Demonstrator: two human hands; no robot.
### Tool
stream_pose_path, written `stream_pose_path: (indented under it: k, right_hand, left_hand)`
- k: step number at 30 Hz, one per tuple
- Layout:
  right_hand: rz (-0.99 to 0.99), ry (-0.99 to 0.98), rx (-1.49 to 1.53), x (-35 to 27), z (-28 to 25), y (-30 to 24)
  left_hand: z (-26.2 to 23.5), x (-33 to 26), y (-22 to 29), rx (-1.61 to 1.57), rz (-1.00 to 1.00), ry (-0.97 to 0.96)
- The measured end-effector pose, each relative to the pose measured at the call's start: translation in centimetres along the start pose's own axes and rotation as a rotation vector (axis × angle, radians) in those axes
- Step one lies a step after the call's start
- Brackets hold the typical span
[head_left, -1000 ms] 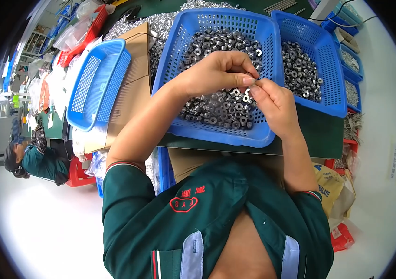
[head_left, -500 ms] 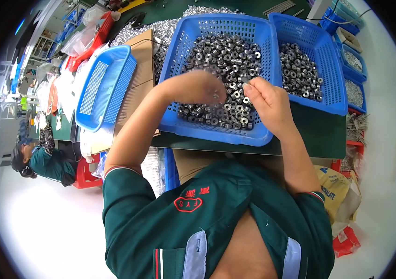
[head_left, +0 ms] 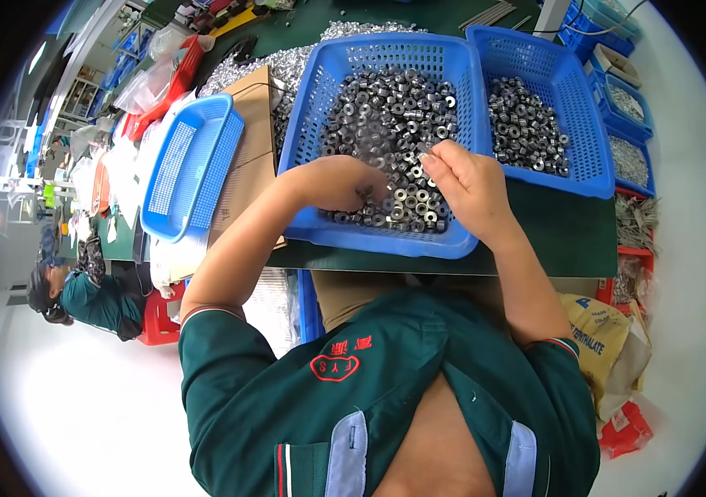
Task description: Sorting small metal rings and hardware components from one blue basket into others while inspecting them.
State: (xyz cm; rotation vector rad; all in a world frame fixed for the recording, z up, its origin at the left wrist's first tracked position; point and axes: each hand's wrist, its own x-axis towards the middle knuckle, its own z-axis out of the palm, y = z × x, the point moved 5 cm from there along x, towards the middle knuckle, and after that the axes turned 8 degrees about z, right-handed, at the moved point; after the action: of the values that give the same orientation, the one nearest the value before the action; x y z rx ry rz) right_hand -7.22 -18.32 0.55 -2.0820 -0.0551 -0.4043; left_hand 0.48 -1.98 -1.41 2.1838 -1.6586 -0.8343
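Note:
A large blue perforated basket (head_left: 390, 243) on the green table holds many small dark metal rings (head_left: 407, 103) with round holes. My left hand (head_left: 344, 183) is low over the near left part of the pile, fingers curling down among the rings. Those fingertips look dark and smeared by motion, so their grip does not show. Above the right side of the same basket, my right hand (head_left: 470, 186) is closed, thumb against the bent fingers. A small glint shows at its fingertips, but what they pinch is too small to make out.
To the right, a second blue basket (head_left: 591, 157) holds more rings. An oblong blue basket (head_left: 224, 157) lies on cardboard (head_left: 255, 116) at left. Shiny small metal parts (head_left: 361, 30) are heaped behind. Farther left sits another person (head_left: 92, 294); a yellow sack (head_left: 593, 344) stands at right.
My left hand has come nearer to me and lower, down to the rings. My right hand stays closed, in nearly the same place. The whole view has shifted slightly.

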Motion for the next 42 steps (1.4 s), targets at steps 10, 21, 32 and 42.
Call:
stream_pose_path:
  k: [10, 21, 32, 42]
  right_hand:
    - [-0.018, 0.004, -0.056, 0.3, -0.2, -0.3]
    - [0.082, 0.057, 0.180, -0.4, -0.2, 0.9]
    - [0.030, 0.040, 0.062, 0.0, -0.3, -0.1]
    - [-0.105, 0.011, -0.246, -0.1, 0.5, -0.9]
  left_hand:
    - [0.0, 0.7, -0.1, 0.073, -0.036, 0.123]
    - [-3.1, 3.4, 1.5, -1.660, 0.123, 0.396]
    - [-2.2, 3.2, 1.8, -1.531, 0.103, 0.467]
    - [-1.7, 2.5, 1.0, -1.312, -0.098, 0.547]
